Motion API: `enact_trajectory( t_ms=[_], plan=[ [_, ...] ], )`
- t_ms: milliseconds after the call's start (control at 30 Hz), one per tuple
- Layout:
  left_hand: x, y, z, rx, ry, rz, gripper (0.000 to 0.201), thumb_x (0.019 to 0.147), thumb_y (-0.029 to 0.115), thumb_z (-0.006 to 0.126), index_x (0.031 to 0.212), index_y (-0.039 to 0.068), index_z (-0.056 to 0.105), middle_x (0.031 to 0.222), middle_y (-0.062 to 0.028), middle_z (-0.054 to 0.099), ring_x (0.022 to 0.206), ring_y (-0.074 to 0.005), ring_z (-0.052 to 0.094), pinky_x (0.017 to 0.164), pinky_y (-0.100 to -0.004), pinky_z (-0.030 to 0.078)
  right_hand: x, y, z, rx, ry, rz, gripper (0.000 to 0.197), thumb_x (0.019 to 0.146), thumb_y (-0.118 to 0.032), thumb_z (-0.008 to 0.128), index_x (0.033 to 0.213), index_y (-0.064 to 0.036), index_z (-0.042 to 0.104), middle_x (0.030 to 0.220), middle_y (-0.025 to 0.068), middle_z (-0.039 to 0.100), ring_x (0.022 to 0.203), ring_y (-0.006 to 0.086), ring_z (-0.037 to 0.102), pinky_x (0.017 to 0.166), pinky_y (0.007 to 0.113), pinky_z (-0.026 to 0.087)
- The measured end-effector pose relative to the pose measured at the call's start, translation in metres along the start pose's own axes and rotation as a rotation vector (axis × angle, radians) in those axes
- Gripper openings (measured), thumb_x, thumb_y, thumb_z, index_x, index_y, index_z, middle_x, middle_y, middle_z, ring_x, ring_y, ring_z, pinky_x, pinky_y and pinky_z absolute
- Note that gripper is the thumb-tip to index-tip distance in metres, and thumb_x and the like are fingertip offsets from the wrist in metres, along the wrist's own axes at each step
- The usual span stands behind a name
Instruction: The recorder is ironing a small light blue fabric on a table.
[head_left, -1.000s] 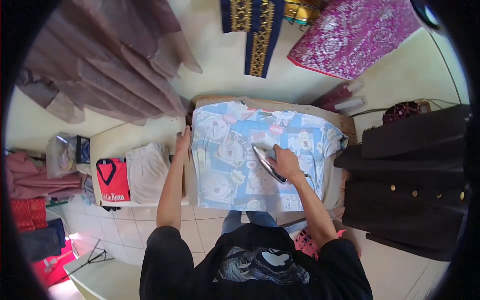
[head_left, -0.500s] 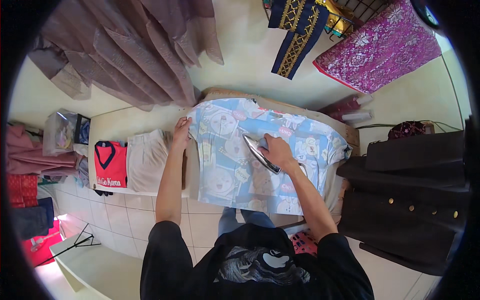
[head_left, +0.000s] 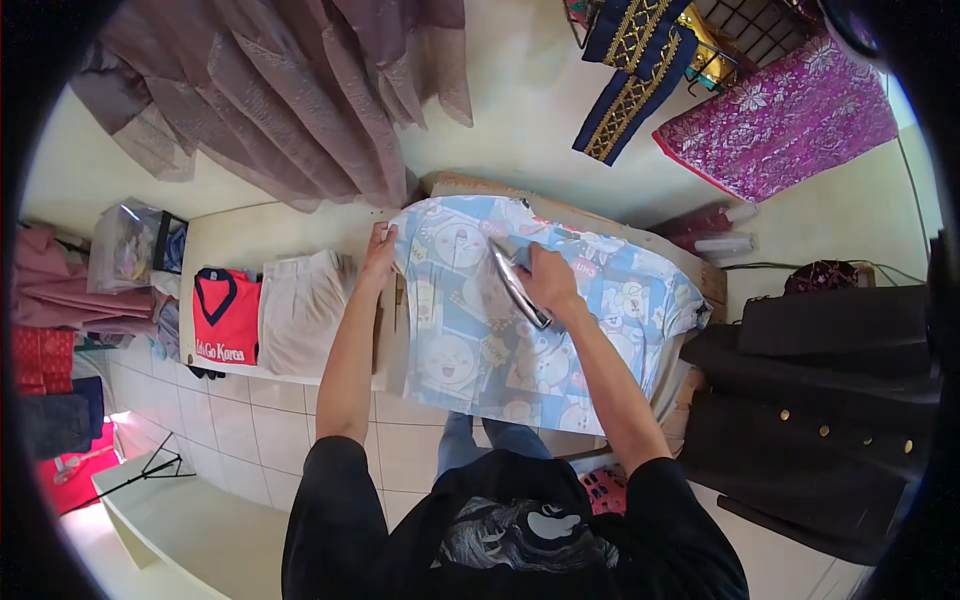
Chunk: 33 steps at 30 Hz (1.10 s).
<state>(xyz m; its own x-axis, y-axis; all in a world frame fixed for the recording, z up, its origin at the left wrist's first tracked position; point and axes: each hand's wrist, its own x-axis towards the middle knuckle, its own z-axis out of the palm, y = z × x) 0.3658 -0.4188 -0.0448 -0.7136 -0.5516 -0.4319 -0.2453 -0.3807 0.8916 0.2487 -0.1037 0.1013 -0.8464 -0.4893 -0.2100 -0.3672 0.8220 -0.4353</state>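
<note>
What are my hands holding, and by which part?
Right hand holds the iron by its handle; left hand touches a corner of the patterned cloth, grip unclear.

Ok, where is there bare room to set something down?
The white table is bare behind the red shirt and pale trousers, before the wall. The pale bench at lower left looks mostly bare, bordered by the tiled floor. The blue printed cloth is crowded: iron, right hand, left hand at its edge; dark garments fill the right.
</note>
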Motion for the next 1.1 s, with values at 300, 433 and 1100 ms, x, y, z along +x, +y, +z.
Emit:
enact_trajectory(
  t_ms=[300,433,1100],
  plan=[
    [-0.011,-0.001,-0.003,0.043,0.071,-0.004,0.022,0.104,0.032,0.055,0.119,0.016,0.050,0.096,-0.0027,0.062,0.084,-0.0123,0.054,0.073,-0.0299,0.046,0.015,-0.013,0.013,-0.001,-0.007,-0.014,0.038,0.084,-0.030,0.072,0.101,0.0018,0.060,0.093,0.0270,0.069,0.090,0.0458,0.067,0.077,0.053,0.053],
    [-0.007,-0.007,0.000,0.034,0.063,0.034,0.024,0.104,0.034,0.054,0.120,0.016,0.050,0.101,-0.0046,0.061,0.091,-0.0145,0.053,0.080,-0.0314,0.045,0.026,-0.017,0.013,-0.016,0.031,-0.022,0.037,0.085,-0.030,0.071,0.101,0.0017,0.060,0.093,0.0274,0.069,0.090,0.0460,0.067,0.077,0.053,0.054],
    [0.002,-0.015,-0.019,-0.068,0.110,0.175,0.019,0.094,0.026,0.072,0.101,0.009,0.068,0.086,0.0022,0.060,0.079,-0.0086,0.047,0.073,-0.0246,0.040,0.041,-0.068,0.028,-0.048,-0.218,-0.374,0.039,0.087,-0.032,0.071,0.106,0.0003,0.060,0.096,0.0272,0.069,0.092,0.0445,0.067,0.080,0.052,0.054]
  ],
)
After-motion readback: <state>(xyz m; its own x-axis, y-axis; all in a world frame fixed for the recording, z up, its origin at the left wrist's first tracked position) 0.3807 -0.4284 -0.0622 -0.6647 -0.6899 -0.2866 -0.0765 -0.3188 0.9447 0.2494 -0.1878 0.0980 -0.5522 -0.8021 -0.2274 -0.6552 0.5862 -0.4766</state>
